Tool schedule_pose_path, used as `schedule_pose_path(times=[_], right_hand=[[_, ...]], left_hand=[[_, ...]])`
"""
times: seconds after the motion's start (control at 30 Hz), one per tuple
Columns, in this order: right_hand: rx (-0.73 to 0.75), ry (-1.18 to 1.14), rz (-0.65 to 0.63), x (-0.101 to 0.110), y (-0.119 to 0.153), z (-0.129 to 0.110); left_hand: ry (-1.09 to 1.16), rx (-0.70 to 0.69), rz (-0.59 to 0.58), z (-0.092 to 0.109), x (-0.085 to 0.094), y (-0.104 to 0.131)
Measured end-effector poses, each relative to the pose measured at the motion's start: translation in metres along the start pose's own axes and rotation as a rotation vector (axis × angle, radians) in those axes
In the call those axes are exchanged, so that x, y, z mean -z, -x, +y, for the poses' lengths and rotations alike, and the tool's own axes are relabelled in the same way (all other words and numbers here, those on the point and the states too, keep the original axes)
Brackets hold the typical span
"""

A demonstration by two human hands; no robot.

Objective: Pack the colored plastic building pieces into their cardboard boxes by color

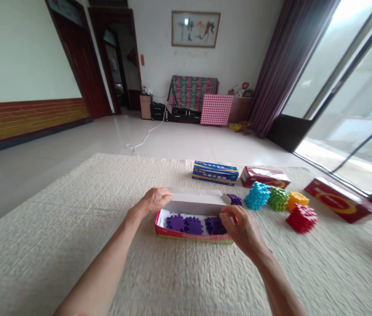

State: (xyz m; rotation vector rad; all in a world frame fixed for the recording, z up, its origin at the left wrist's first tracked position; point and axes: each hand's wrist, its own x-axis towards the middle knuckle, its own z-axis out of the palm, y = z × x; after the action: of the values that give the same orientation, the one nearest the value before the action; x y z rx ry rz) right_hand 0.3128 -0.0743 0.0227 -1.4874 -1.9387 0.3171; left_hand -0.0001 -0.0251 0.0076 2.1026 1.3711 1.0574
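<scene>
My left hand (154, 201) is at the left end of an open box (194, 237), its fingers bent close together against the left edge of the raised lid (199, 197); I cannot tell whether they are clamped on it. My right hand (244, 228) is at the right end of the box, with its fingers curled over the purple pieces there and partly hiding them. I cannot tell whether those fingers are clamped on anything.

The box sits in front of me on a pale quilted mat (123, 254), its lid standing up along the far side. Inside, on a white lining (162, 218), lie the notched purple pieces (193, 225), two on the left and more on the right. Another purple block (235, 199) is just beyond the right end of the box.

Farther right stand a light blue block (256, 195), a green block (278, 199) and an orange block (297, 201), with a red block (301, 219) nearer to me. On the far side are a blue carton (214, 174) and a dark red carton (265, 176); a second dark red carton (344, 199) lies at far right.
</scene>
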Motion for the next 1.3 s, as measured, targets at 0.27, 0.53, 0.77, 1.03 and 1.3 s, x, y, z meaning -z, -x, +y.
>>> schedule_pose_path(times=[0.27, 0.53, 0.77, 1.03, 1.3], right_hand=[[-0.060, 0.093, 0.146, 0.030, -0.012, 0.063], [-0.243, 0.242, -0.005, 0.008, -0.029, 0.094], [-0.261, 0.353, -0.033, -0.017, -0.054, 0.094], [-0.292, 0.434, -0.135, -0.031, -0.099, 0.109], [-0.327, 0.512, -0.250, -0.032, -0.114, 0.122]], left_hand=[[-0.128, -0.094, -0.152, 0.009, -0.023, 0.002], [-0.123, -0.024, -0.078, 0.007, -0.027, 0.009], [-0.119, 0.087, -0.039, 0.002, -0.028, 0.009], [-0.134, -0.043, -0.023, 0.004, -0.031, 0.010], [-0.161, -0.167, -0.024, 0.005, -0.032, 0.007]])
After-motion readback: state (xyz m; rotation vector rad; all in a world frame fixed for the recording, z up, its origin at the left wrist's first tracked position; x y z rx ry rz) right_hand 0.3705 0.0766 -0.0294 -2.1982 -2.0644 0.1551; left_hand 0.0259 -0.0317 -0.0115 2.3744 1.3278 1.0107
